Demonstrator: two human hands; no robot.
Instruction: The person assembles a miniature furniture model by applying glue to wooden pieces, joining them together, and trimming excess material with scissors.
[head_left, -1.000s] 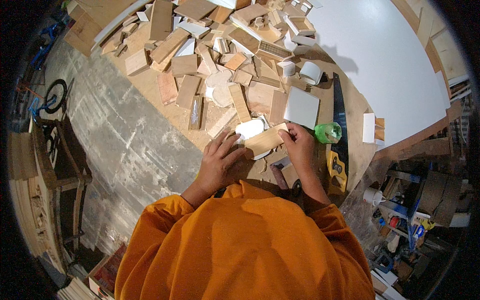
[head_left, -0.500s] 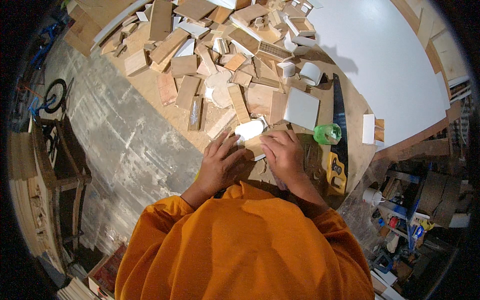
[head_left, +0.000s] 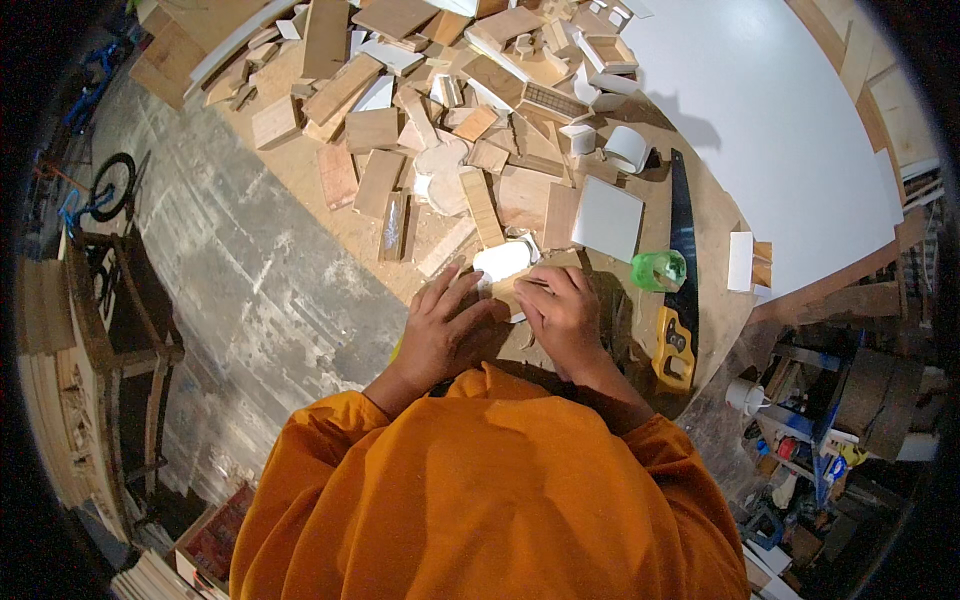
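My left hand rests at the near table edge with its fingers stretched out and slightly apart, the fingertips at the left side of a small piece of wood. From the right, my right hand bends over the same piece. Its fingers are curled and pressed together, and what they hold, if anything, is hidden. Just beyond the fingertips lies a bright white rounded piece. A narrow wooden strip points toward it from the far side.
Wood offcuts lie heaped across the far table. To the right are a white square panel, a green translucent container and a handsaw with a yellow handle. A large white board covers the far right.
My right hand has shifted slightly to the left, and its fingers are more tightly curled. My left hand stays almost in place.
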